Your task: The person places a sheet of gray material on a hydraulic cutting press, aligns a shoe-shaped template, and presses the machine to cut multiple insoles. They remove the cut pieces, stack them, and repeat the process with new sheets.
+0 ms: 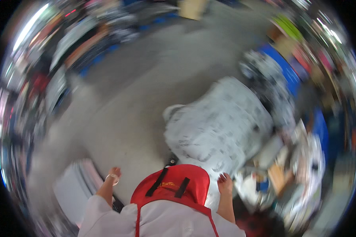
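Observation:
My left hand [115, 173] hangs low at my left side with a pale band at the wrist, near a stack of pale flat pieces [76, 190]. Its fingers are smeared by motion, and nothing plainly shows in them. My right hand [224, 183] hangs at my right side, by the near edge of a large, bulging white sack [215, 124] with dark patches. I cannot tell whether this hand touches the sack. A small pale mark shows at its fingers, too blurred to name. Between my hands is the red apron [178, 183] I wear, with two black straps.
To the right, an open white bag [308, 170] holds mixed loose things. Behind the sack are more wrapped bundles [271, 85] and a blue panel [283, 67]. Blurred piles on blue pallets [93, 63] stand far left. A tan box [192, 8] stands on the grey floor [118, 114].

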### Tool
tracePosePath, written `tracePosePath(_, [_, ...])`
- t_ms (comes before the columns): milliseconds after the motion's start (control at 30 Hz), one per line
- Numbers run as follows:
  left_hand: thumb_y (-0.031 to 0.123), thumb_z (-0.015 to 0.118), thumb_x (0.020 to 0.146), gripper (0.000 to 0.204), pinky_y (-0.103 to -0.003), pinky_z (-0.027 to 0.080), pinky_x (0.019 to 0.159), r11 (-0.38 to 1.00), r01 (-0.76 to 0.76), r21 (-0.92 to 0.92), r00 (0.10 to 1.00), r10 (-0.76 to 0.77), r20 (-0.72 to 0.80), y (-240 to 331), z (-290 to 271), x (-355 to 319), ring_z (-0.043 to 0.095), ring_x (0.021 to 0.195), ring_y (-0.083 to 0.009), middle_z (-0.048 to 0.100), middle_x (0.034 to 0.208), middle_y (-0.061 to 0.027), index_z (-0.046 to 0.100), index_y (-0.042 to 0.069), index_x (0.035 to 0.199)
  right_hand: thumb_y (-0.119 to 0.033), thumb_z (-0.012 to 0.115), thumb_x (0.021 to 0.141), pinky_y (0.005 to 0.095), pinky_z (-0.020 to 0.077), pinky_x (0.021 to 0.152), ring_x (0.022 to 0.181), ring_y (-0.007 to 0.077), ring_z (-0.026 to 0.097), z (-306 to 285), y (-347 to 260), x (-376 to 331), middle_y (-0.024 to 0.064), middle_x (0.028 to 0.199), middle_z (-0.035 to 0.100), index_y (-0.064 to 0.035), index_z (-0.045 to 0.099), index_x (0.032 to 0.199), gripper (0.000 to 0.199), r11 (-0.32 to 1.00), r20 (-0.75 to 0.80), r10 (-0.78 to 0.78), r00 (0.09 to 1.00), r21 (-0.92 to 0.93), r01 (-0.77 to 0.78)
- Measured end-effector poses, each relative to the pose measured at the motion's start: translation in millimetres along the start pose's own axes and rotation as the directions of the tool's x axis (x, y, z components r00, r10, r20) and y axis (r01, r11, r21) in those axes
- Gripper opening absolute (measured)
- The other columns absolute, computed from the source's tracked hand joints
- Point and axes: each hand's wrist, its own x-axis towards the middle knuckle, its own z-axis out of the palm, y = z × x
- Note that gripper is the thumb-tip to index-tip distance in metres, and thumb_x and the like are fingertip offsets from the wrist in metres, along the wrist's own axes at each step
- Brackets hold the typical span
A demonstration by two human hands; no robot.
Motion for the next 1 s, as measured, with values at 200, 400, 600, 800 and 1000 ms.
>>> tracePosePath(200, [0.021, 0.055, 0.085, 0.019, -0.031, 0.050, 0.059, 0.984, -0.149, -0.098, 0.982, 0.159, 0.103, -99.6, 79.1, -86.7, 0.058, 0.063, -0.0150, 0.063, 0.069, -0.0049, 0.064, 0.004, 0.083, -0.027, 0.063, 0.084, 0.0262, 0.0502, 0.056, 0.067, 0.0164, 0.056, 103.4, 4.0, 34.6, 0.0094, 0.092, 0.062, -0.0098, 0.055, 0.108, 0.031, 0.915, 0.206, 0.184, 0.961, -0.393, -0.091])
tracePosePath(400, [0.025, 0.057, 0.090, 0.022, -0.029, 0.049, 0.049, 0.631, 0.116, -0.767, 0.947, -0.303, -0.105, -187.1, 63.5, -136.9, 0.062, 0.061, -0.0161, 0.064, 0.079, -0.0071, 0.061, 0.008, 0.104, -0.028, 0.063, 0.084, 0.0267, 0.0498, 0.058, 0.067, 0.0159, 0.056, 209.5, 75.7, 3.9, 0.0101, 0.091, 0.062, -0.0092, 0.054, 0.115, 0.037, 0.572, 0.295, 0.364, 0.883, -0.819, 0.038])
tracePosePath(600, [0.018, 0.053, 0.092, 0.020, -0.033, 0.053, 0.050, -0.058, -0.112, -0.992, 0.856, -0.512, -0.067, -304.7, -23.7, -123.8, 0.061, 0.059, -0.0182, 0.064, 0.079, -0.0091, 0.060, 0.010, 0.110, -0.030, 0.060, 0.086, 0.0296, 0.0487, 0.065, 0.071, 0.0178, 0.055, 272.8, 197.3, -58.0, 0.0094, 0.088, 0.062, -0.0076, 0.054, 0.119, 0.040, 0.283, 0.357, 0.410, 0.839, -0.925, 0.255])
tracePosePath(800, [0.007, 0.047, 0.090, 0.023, -0.030, 0.049, 0.049, -0.192, -0.390, -0.901, 0.651, -0.749, -0.122, -437.4, -123.7, -23.0, 0.060, 0.059, -0.0168, 0.063, 0.077, -0.0083, 0.062, 0.010, 0.107, -0.029, 0.059, 0.089, 0.0313, 0.0500, 0.063, 0.070, 0.0183, 0.059, 283.9, 326.8, -135.1, 0.0111, 0.086, 0.065, -0.0060, 0.055, 0.115, 0.035, 0.080, 0.040, 0.347, 0.937, -0.997, 0.013])
tracePosePath(1000, [0.011, 0.047, 0.084, 0.042, -0.036, 0.047, 0.089, 0.121, -0.018, -0.993, 0.317, -0.941, -0.120, -526.4, -184.7, 55.0, 0.061, 0.104, -0.0326, 0.062, 0.114, -0.0196, 0.053, 0.005, 0.126, -0.019, 0.052, 0.094, 0.0371, 0.0520, 0.064, 0.073, 0.0256, 0.062, 276.5, 437.5, -237.4, 0.0196, 0.090, 0.063, -0.0084, 0.037, 0.130, 0.040, -0.359, 0.041, 0.413, 0.910, -0.911, 0.204])
